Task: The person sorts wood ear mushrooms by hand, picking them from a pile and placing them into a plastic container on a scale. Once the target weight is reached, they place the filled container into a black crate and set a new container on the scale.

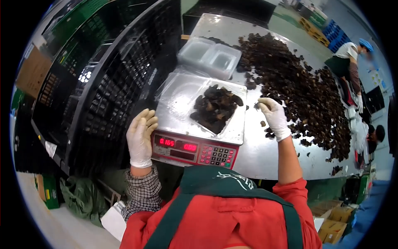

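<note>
A digital scale [195, 150] with a red front and a lit red display stands before me. On its metal plate, a shallow tray [219, 135] holds a heap of dark brown, curled mushroom pieces [216, 108] that look like wood ear. My left hand [141, 133], in a white glove, hovers by the scale's left front corner, fingers loosely bent and holding nothing. My right hand [274, 117], also gloved, is over the table right of the scale. Its thumb and fingers pinch what appears to be a small dark mushroom piece [256, 106].
A big pile of mushroom pieces [298, 79] spreads over the metal table [259, 155]. Clear plastic trays [209, 56] stand behind the scale, with clear film [178, 91] on its left side. Black crates [120, 79] rise at left. A co-worker [348, 62] bends at the far right.
</note>
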### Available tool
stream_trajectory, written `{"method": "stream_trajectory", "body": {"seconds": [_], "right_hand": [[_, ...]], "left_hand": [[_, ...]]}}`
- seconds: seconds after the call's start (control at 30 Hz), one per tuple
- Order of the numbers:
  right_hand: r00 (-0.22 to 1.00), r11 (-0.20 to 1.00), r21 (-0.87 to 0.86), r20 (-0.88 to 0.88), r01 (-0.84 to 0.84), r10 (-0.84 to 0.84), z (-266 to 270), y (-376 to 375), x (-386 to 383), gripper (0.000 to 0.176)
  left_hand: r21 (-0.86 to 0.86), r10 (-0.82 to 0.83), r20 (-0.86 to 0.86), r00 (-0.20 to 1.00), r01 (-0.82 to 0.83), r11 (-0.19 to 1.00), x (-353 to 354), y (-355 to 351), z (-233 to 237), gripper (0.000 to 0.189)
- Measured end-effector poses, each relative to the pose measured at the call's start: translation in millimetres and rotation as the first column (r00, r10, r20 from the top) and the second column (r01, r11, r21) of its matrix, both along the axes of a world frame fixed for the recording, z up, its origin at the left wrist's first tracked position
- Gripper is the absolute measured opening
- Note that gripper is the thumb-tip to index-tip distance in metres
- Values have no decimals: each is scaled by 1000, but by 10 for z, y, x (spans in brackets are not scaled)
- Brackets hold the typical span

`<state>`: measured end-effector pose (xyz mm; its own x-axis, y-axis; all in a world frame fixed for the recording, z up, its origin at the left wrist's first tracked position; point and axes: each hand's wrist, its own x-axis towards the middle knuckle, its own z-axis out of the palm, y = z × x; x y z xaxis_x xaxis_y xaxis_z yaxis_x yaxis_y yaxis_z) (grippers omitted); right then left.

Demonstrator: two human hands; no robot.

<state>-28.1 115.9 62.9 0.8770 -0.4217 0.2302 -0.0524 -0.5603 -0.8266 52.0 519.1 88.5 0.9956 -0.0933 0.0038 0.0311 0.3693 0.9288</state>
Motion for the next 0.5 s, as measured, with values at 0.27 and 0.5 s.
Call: {"method": "stream_trajectory", "body": {"seconds": [0.27, 0.5], "right_hand": [[890, 981, 31, -427, 193, -161, -185, -224, -17, 21], [938, 928, -364, -342, -78, -56, -784, -123, 330, 36]], "left_hand": [[-101, -95, -87, 992, 86, 991, 72, -7, -112, 39], [-214, -161, -95, 982, 138, 967, 202, 23, -79, 47]]}}
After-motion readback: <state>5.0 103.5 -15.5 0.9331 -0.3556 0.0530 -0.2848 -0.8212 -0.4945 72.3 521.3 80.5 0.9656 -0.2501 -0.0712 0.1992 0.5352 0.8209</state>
